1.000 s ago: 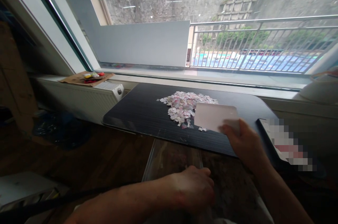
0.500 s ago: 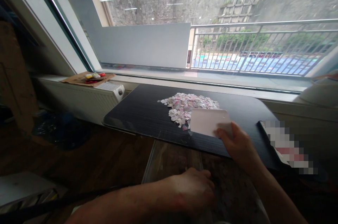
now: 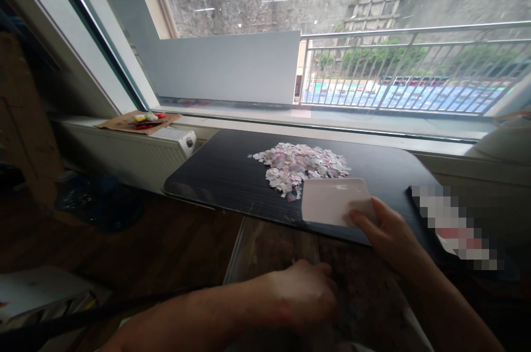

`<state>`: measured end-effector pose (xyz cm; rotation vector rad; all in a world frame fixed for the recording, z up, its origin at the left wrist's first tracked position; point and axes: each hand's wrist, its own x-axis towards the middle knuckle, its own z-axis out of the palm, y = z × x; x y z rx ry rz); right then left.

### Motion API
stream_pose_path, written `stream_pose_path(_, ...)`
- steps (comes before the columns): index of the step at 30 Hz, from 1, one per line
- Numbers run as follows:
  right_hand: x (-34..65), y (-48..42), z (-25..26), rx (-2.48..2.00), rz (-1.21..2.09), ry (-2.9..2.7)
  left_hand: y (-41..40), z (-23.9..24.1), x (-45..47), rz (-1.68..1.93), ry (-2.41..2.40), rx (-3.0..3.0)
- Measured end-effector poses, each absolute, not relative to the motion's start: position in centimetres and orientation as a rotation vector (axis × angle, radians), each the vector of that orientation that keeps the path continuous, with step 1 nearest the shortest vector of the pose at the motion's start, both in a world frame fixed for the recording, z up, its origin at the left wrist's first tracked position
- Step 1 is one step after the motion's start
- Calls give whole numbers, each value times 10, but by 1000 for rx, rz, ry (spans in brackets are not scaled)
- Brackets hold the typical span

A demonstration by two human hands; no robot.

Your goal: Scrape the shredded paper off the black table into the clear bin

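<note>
A heap of small white and pink paper scraps (image 3: 305, 161) lies on the black tabletop (image 3: 211, 175). My right hand (image 3: 388, 233) pinches a flat, pale plastic scraper (image 3: 327, 200) by its right end. The scraper is over the table's near part, its left corner close to the front of the heap. Below the front edge, my left hand (image 3: 307, 296) is closed at the side of a clear plastic box (image 3: 269, 244), fingers curled downward. The fingertips and part of the box are hidden by the hand and in shadow.
A dark-edged tray or board (image 3: 454, 230), its face blurred out, lies at the table's right end. Behind the table runs a window sill (image 3: 332, 133). On the left stands a radiator (image 3: 136, 153) with cardboard (image 3: 112, 122) on top; dark plastic bags (image 3: 99, 197) are on the floor.
My right hand has drawn the scraper a little toward me and to the right, away from the heap. The left hand stays almost where it was.
</note>
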<state>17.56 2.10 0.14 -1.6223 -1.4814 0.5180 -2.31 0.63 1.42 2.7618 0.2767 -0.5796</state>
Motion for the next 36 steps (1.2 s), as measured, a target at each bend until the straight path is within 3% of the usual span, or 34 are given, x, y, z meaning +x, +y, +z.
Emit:
stream_pose_path(7,187,19,-8,-1635,524,-1387,7,11,-22,-600,282,2744)
stream_pose_path(13,191,13,-12,-1533,724,-1446,8,7,-23,-576,266,2756)
stream_pose_path(20,181,20,-1,-1583,560,-1437,7,14,-21,-615,291,2742)
stream_pose_path(36,183,21,-11,-1549,626,-1484,8,4,-23,-541,269,2760)
